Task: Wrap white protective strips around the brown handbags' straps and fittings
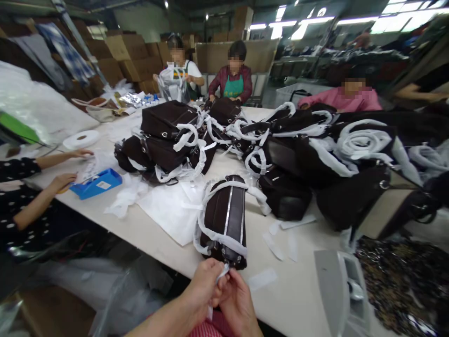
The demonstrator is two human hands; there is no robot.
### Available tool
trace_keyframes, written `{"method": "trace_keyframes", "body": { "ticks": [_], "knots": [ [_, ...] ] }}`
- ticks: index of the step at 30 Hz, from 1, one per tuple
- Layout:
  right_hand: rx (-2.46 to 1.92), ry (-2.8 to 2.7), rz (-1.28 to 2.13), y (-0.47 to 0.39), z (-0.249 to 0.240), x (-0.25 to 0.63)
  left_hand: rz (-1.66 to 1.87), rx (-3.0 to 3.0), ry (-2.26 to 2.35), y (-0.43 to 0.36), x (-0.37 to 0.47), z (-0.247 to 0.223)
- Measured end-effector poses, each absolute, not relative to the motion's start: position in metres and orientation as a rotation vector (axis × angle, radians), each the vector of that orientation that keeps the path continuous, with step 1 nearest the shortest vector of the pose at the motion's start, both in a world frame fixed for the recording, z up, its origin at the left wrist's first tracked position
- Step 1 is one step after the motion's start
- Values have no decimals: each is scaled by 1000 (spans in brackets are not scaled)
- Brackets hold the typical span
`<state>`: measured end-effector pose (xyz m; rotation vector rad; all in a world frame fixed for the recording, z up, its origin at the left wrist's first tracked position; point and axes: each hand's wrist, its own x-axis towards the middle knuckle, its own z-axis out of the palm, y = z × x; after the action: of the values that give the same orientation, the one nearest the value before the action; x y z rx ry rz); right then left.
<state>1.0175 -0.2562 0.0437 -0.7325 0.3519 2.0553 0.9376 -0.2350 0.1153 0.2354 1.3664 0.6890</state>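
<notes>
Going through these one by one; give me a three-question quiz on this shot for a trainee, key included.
1. What shows between the fingertips of the left hand and right hand?
A) a pen
B) a white strip
C) a coin
2. True or false: in the picture, the blue box lies left of the near bag.
3. Fill in the colour: the near bag's wrapped handles look ____.

Key:
1. B
2. True
3. white
</notes>
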Motion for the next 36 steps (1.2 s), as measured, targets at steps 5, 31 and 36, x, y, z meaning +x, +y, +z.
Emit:
{"method": "trace_keyframes", "body": {
  "ticks": [5,31,36],
  "knots": [
    [-608,399,2013,-262,64,1019,684,303,1438,-239,946,107],
    [-503,552,2096,-248,83,1026,640,350,1385,-236,945,110],
    [-763,472,2100,-242,74,1028,630,367,1403,-239,947,107]
  ]
}}
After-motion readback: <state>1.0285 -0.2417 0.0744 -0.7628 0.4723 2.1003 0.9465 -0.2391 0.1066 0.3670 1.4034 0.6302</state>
